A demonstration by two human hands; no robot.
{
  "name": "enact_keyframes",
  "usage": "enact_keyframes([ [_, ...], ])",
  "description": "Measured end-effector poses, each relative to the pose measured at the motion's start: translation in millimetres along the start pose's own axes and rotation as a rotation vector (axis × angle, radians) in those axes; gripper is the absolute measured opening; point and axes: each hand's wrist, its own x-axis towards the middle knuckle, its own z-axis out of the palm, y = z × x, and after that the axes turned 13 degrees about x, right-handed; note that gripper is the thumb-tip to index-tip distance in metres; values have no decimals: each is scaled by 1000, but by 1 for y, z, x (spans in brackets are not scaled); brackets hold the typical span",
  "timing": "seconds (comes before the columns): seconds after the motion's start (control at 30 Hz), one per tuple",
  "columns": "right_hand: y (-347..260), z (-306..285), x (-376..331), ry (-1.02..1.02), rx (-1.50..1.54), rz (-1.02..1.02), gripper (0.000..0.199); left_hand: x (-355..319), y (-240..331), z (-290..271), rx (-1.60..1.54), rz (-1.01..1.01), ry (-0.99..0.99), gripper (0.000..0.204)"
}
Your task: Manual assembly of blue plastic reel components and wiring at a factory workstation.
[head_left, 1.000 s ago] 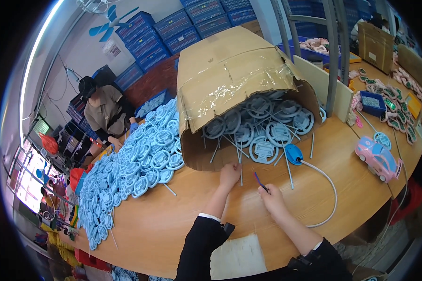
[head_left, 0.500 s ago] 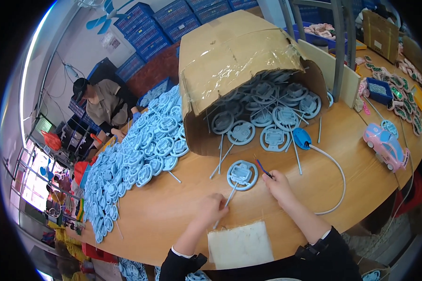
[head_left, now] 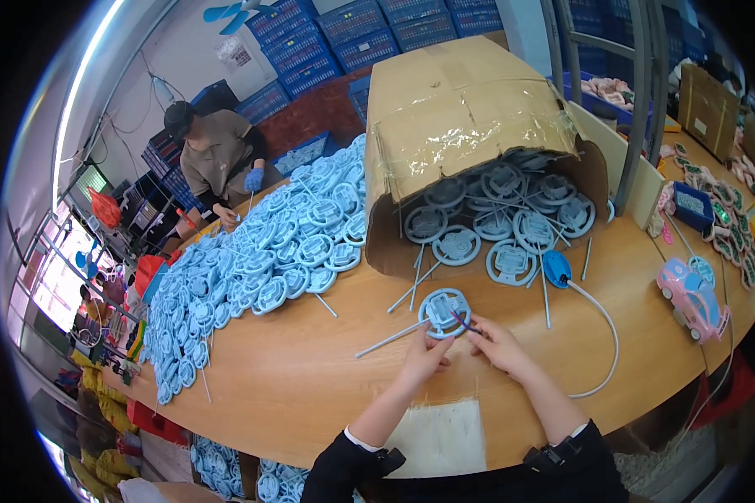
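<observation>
A light-blue toy steering wheel (head_left: 446, 312) with a long thin rod is tilted up from the table in front of me. My left hand (head_left: 428, 355) is closed on the wheel's lower left edge, and the rod sticks out to the left. Closed fingers of my right hand (head_left: 497, 344) grip a slim dark tool (head_left: 466, 324) with a bluish-purple end. That end lies over the wheel's face; its exact kind is too small to tell. Below my hands a whitish square pad (head_left: 440, 436) lies on the table.
A tipped cardboard box (head_left: 478, 92) holds many similar wheels; a large heap (head_left: 268, 251) lies to the left. A blue oval device (head_left: 556, 268) with a white cable (head_left: 614, 327) and a pink toy car (head_left: 692, 298) are right. A co-worker (head_left: 218, 159) works behind the heap.
My left hand has moved from the rod to the wheel, which is now lifted and turned, its rod pointing left. My right hand has brought the tool over the wheel. The view has shifted.
</observation>
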Motion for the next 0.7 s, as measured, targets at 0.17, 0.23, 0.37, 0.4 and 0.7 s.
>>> enact_keyframes([
  [0.17, -12, -1, -3, -48, 43, 10, 18, -10, -2, 0, 740, 495, 194, 44],
  [0.23, -18, 0, -4, 65, 68, 182, 17, -23, 4, 2, 995, 546, 161, 36],
  [0.37, 5, -4, 11, 116, -93, -95, 17, -26, -5, -10, 943, 649, 183, 30],
  [0.4, 4, -3, 11, 154, -138, -239, 18, -29, -5, -14, 925, 620, 127, 29],
  [0.7, -11, 19, -20, -182, 57, 33, 20, -37, -44, -29, 198, 194, 151, 40],
])
